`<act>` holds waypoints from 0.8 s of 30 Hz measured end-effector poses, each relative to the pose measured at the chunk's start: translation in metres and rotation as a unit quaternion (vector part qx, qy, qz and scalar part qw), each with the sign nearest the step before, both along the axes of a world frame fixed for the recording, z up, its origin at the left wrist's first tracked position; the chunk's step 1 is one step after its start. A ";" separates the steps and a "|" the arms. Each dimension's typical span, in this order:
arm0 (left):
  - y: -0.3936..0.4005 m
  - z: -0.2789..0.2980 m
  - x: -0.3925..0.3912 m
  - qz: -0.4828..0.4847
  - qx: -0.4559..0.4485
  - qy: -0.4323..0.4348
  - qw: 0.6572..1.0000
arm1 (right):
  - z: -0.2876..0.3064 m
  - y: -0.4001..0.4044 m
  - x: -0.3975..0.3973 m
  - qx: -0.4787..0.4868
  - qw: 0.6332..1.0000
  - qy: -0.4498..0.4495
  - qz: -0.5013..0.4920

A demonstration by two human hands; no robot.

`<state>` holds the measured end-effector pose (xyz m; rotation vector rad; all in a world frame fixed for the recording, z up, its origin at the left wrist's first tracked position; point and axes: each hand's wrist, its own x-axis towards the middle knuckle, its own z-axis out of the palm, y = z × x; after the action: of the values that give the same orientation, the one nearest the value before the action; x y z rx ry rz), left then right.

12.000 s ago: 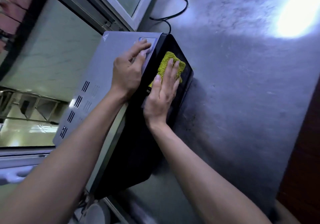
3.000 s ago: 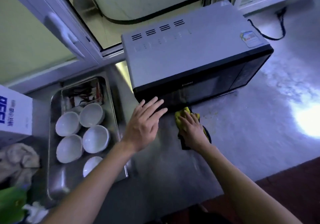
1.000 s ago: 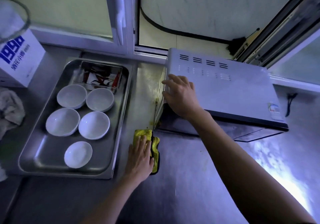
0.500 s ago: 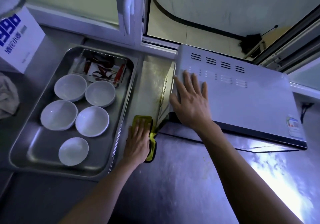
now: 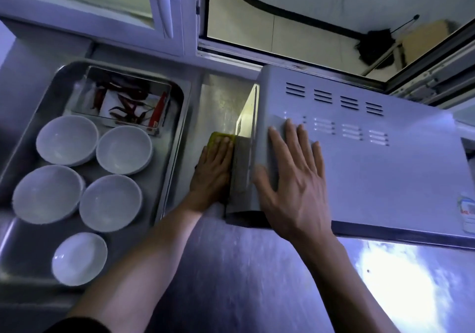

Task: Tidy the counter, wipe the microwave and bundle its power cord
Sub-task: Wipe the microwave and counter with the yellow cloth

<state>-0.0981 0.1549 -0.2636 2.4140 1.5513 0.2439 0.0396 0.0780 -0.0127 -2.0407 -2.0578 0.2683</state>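
Observation:
A grey microwave (image 5: 372, 168) with vent slots on top stands on the steel counter (image 5: 257, 268), below an open window. My right hand (image 5: 293, 178) lies flat on its top near the left front corner, fingers straight and spread. My left hand (image 5: 213, 170) presses a yellow-green cloth (image 5: 218, 137) flat against the counter beside the microwave's left side panel; only the cloth's far end shows past my fingers. The power cord is not in sight.
A steel tray (image 5: 177, 137) left of the cloth holds several white bowls (image 5: 110, 201) and a small pan of dried red chillies (image 5: 128, 101). A window frame and sill (image 5: 231, 55) run behind the microwave. Bright glare (image 5: 401, 268) lies on the counter at right.
My left hand has slid the cloth away from me along the counter, into the gap between tray and microwave. My right hand stays flat on the microwave top. The view has moved closer.

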 end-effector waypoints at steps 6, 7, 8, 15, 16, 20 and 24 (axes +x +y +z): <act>0.061 0.000 0.006 -0.019 0.007 -0.024 1.000 | 0.000 0.002 0.001 0.006 1.000 0.003 -0.001; 0.070 0.001 0.006 -0.017 0.008 -0.021 1.000 | -0.001 0.003 0.001 0.006 1.000 0.005 -0.001; 0.078 0.001 0.008 -0.017 0.007 -0.018 1.000 | -0.001 0.003 0.001 0.006 1.000 0.006 -0.001; 0.102 0.004 0.013 -0.009 0.008 0.011 1.000 | -0.001 0.006 0.000 0.010 1.000 0.010 -0.003; 0.097 0.004 0.013 -0.006 0.006 0.006 1.000 | -0.001 0.006 -0.001 0.006 1.000 0.006 -0.003; 0.055 0.004 0.007 0.004 -0.001 -0.017 1.000 | 0.000 0.005 -0.001 0.001 1.000 0.000 -0.004; -0.003 0.006 -0.003 0.013 -0.009 -0.039 0.999 | 0.001 0.004 -0.001 0.003 1.000 0.002 -0.006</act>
<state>-0.1007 0.1515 -0.2578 2.3432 1.5451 0.3232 0.0383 0.0822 -0.0117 -2.0460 -2.0420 0.2619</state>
